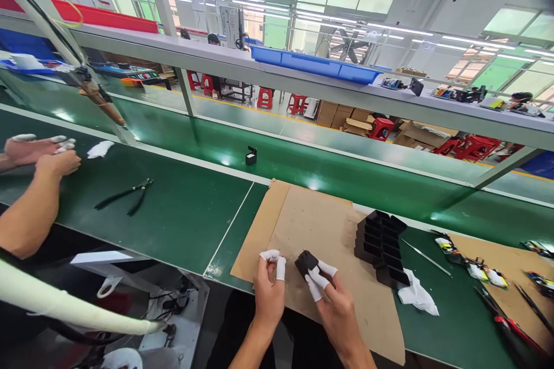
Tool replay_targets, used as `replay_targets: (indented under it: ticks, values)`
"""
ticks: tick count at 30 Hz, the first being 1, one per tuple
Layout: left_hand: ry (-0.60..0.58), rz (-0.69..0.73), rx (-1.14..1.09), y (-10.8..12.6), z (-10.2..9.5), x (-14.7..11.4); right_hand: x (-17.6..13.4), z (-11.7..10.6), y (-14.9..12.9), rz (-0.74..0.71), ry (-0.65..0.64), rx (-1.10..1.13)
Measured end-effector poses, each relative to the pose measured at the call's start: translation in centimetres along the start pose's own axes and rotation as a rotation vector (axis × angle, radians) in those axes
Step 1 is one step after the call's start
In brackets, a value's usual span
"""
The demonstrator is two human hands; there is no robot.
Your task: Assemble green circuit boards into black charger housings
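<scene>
In the head view my right hand, with white finger covers, grips a small black plastic case over the brown cardboard sheet. My left hand is just left of it, apart from the case. Its covered thumb and forefinger are curled together, and whatever may be between them is too small to make out. To the right of my hands, a block of black open boxes stands in rows on the cardboard.
A white cloth and a thin metal strip lie right of the boxes, near red-handled pliers and circuit boards. Left are black-handled pliers and a co-worker's hands. A small black box sits beyond.
</scene>
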State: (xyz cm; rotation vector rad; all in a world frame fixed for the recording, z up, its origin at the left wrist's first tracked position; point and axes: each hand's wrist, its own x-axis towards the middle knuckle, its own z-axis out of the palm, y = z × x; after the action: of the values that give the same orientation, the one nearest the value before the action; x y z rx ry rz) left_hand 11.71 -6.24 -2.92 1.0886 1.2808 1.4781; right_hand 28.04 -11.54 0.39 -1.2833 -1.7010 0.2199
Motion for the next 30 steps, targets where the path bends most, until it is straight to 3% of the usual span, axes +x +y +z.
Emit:
replay_targets:
  ticks: [10, 17, 19, 24, 27, 30]
  values:
    - [0.009, 0.05, 0.028, 0.6, 0.0, -0.1, -0.4, -0.3, -0.7, -0.021, -0.047, -0.031]
    - [0.03, 0.061, 0.043, 0.8, 0.1, -0.1, -0.9, -0.4, -0.2, 0.109, -0.023, 0.057]
    - [0.023, 0.038, 0.035, 0.5, 0.1, -0.1, -0.6, -0.3, -0.4, 0.226, 0.02, 0.179]
    - [0.013, 0.025, 0.013, -0.2, 0.2, 0.1, 0.1, -0.8, -2.2, 0.674, 0.4, 0.756]
    - [0.004, 0.019, 0.031, -0.4, 0.3, 0.1, 0.1, -1.6, -3.5, 0.75, 0.434, 1.029]
    - [0.002, 0.004, 0.053, -0.4, 0.5, 0.2, -0.1, -2.6, -4.3, 0.719, 0.385, 1.1]
